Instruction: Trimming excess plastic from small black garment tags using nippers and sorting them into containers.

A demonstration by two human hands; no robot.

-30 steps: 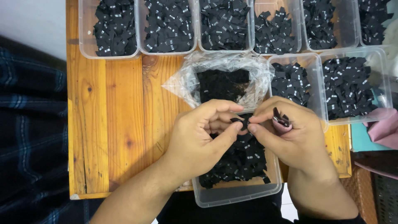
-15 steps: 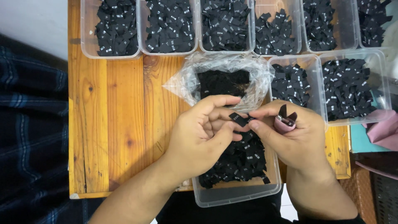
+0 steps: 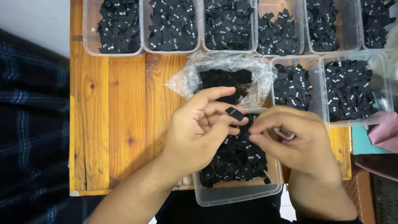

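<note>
Nearest, a clear plastic tub (image 3: pixel 238 195) full of small black fabric labels, at the near edge of the wooden table (image 3: pixel 112 124). Above it, both hands close together. Left hand (image 3: pixel 199 132) half curled, pinching one small black label (image 3: pixel 234 113) between thumb and fingers, just over the tub. Right hand (image 3: pixel 294 141) curled, fingertips closed on something small, not clear what. Behind the hands, an open clear plastic bag (image 3: pixel 224 74) with a dark stack of labels inside. Beside it, two more tubs (image 3: pixel 327 89). Farthest, a row of tubs (image 3: pixel 232 27), all holding black labels.
</note>
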